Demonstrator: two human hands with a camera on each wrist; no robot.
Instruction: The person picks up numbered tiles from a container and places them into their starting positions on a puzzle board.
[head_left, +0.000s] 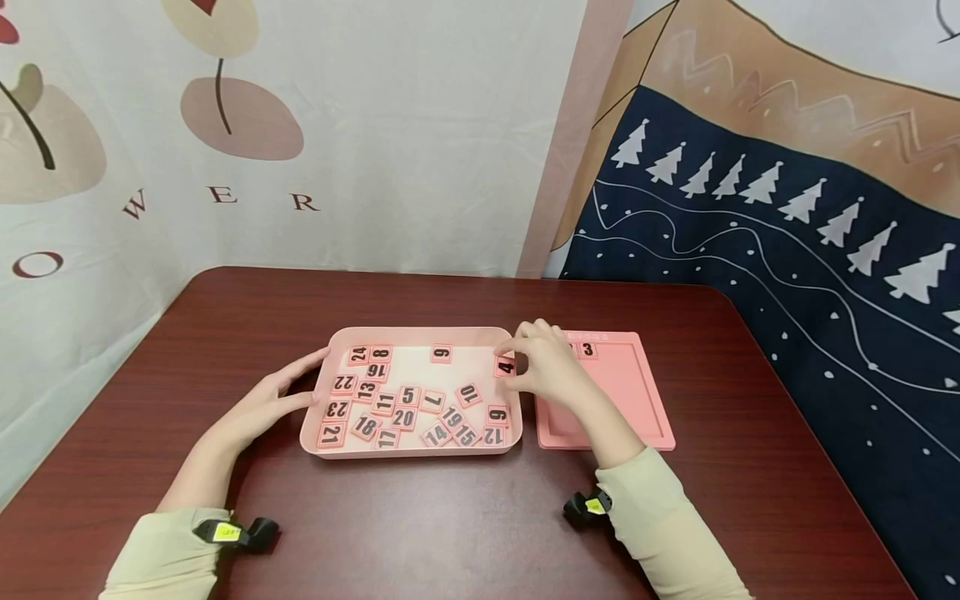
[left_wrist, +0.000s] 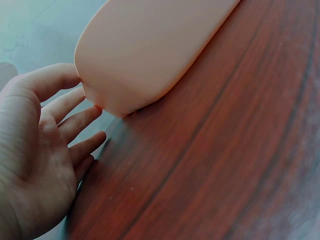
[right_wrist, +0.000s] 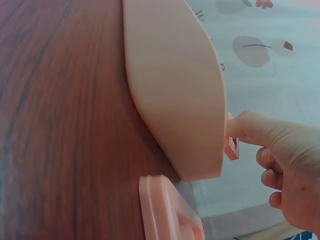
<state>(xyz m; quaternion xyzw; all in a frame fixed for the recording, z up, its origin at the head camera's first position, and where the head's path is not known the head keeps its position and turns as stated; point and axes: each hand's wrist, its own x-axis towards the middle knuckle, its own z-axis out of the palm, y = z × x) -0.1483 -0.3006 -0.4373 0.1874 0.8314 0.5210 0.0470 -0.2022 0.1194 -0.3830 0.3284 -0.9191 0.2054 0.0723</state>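
A shallow pink tray (head_left: 412,451) holds many loose square number tiles, among them the 5 tile (head_left: 408,396) and the 20 tile (head_left: 404,418). At its upper right corner my right hand (head_left: 551,362) pinches the 4 tile (head_left: 506,366) between thumb and forefinger. That tile (right_wrist: 232,146) shows above the tray's rim in the right wrist view. On the other side, my left hand (head_left: 262,406) touches the tray's left wall with extended fingers and thumb. To the right lies a pink framed board (head_left: 618,400), with the 3 tile (head_left: 588,351) in its top row, partly behind my right hand.
Tray and board lie side by side on a dark red wooden table (head_left: 435,517), a narrow gap between them. Behind the table hang a pale printed cloth (head_left: 420,150) and a navy cloth with white trees (head_left: 750,275).
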